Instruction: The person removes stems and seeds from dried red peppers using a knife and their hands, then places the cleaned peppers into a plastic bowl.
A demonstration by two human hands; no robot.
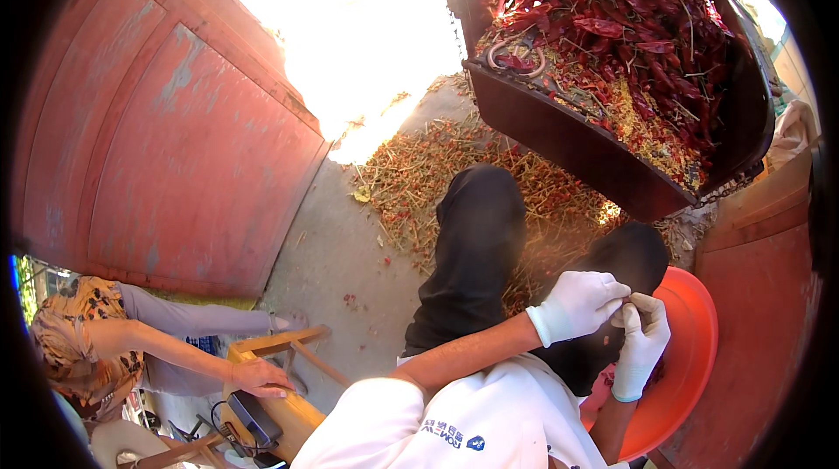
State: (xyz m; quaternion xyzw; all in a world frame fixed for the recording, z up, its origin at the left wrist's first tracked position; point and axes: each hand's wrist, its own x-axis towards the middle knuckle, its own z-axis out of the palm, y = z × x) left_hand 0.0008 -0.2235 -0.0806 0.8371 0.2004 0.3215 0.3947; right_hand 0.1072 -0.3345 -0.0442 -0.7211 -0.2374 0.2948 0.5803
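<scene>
In white gloves, my left hand and my right hand meet fingertip to fingertip above my right thigh. Both are closed in a pinch on a small dark-red piece that looks like part of a dried chili; the fingers hide most of it. Just beyond my right hand stands an orange-red plastic basin, with some dark red bits partly visible inside. In front of my knees is a dark cart bin heaped with dried red chilies, with yellowish seeds along its near side.
Broken stems and chili scraps litter the concrete floor around my feet. A worn red metal door stands at the left, another red panel at the right. Lower left, another person's hand rests on a wooden stool with a black device.
</scene>
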